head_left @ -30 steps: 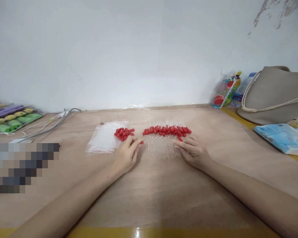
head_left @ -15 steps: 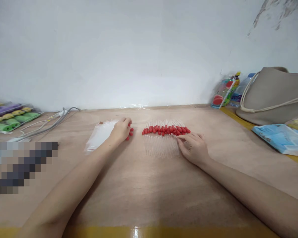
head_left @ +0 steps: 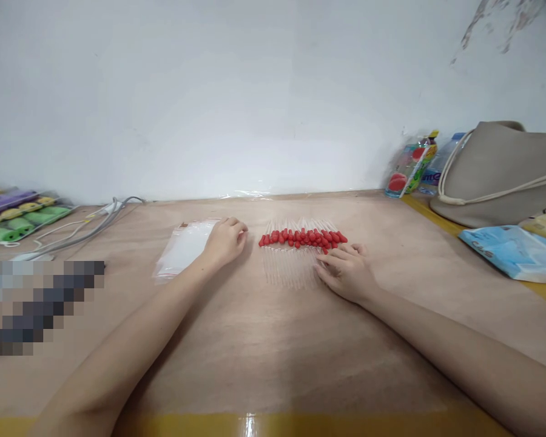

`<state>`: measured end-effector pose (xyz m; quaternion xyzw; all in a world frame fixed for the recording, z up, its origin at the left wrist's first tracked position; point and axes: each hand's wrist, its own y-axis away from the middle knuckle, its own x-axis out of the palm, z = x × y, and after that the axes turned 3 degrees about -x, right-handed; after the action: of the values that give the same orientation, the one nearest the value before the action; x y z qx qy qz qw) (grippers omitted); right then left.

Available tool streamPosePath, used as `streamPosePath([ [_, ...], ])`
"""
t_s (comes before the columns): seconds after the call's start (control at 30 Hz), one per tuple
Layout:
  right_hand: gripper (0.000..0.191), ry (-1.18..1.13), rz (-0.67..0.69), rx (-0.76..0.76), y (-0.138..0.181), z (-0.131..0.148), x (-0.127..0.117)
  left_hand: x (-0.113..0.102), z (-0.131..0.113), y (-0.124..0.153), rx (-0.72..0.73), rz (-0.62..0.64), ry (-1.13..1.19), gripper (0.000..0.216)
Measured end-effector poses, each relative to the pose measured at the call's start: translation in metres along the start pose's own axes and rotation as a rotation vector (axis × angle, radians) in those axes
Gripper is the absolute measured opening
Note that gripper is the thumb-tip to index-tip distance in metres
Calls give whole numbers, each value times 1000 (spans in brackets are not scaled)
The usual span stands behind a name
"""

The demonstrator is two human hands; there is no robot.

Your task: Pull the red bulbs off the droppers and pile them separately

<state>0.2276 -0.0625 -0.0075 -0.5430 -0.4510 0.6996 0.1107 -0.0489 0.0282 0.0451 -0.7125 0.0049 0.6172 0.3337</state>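
left hand: grip unclear | right hand: grip unclear, by slender clear tubes | rounded red bulbs

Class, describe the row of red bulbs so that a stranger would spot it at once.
Start at the white wall and drop to the brown tabletop below it. Just beyond the right hand lies the row of red bulbs, thin clear tubes on its far and near sides. Bright red sets it apart from the tubes and whitish plastic bags.

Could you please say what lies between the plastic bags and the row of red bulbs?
The head view shows the left hand, then bare tabletop, between the plastic bags and the red bulbs.
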Motion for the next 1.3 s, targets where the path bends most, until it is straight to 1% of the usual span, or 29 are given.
streamPosePath([
  [0.07, 20, -8, 43, 1, 0, 0, 0, 4, -12, -2, 11, -22, 25, 19],
  [0.17, 26, -10, 78, 0, 1, 0, 0, 13, -31, -7, 54, -21, 24, 19],
  [0.3, 31, -13, 108, -7, 1, 0, -2, 24, -46, -14, 100, -2, -38, 27],
  [0.4, 34, -20, 134, -3, 0, 1, -3, 28, -49, -18, 89, 35, -26, 28],
  [0.57, 33, -32, 113, 18, -1, 2, -3, 29, -47, -23, 101, 96, 79, 14],
  [0.67, 29, -32, 99, 39, 0, 1, -2, 29, -45, -25, 88, 80, 124, 8],
  [0.73, 26, -42, 79, 52, 0, 0, -2, 28, -45, -23, 62, 41, 153, 9],
  [0.8, 23, -56, 48, 64, 1, -1, -1, 24, -44, -15, 31, -16, 172, 13],
  [0.87, 21, -65, 13, 74, 1, -1, 0, 19, -42, -2, 11, -101, 241, 16],
  [0.97, 18, -79, -41, 73, 1, -1, 1, 13, -39, 25, -11, -220, 447, 16],
  [1.07, 26, -123, -95, 30, 0, 2, 0, 10, -38, 54, -40, -269, 629, 14],
  [1.13, 38, -157, -106, -37, -2, 6, -2, 9, -39, 70, -9, -235, 704, 13],
  [1.2, 49, -173, -78, -123, -4, 10, -4, 6, -42, 80, 64, -140, 757, 13],
  [1.27, 52, -173, -18, -202, -5, 13, -5, 3, -47, 84, 149, -62, 794, 13],
  [1.3, 51, -175, 11, -233, -5, 15, -5, 2, -49, 85, 188, -50, 805, 13],
])
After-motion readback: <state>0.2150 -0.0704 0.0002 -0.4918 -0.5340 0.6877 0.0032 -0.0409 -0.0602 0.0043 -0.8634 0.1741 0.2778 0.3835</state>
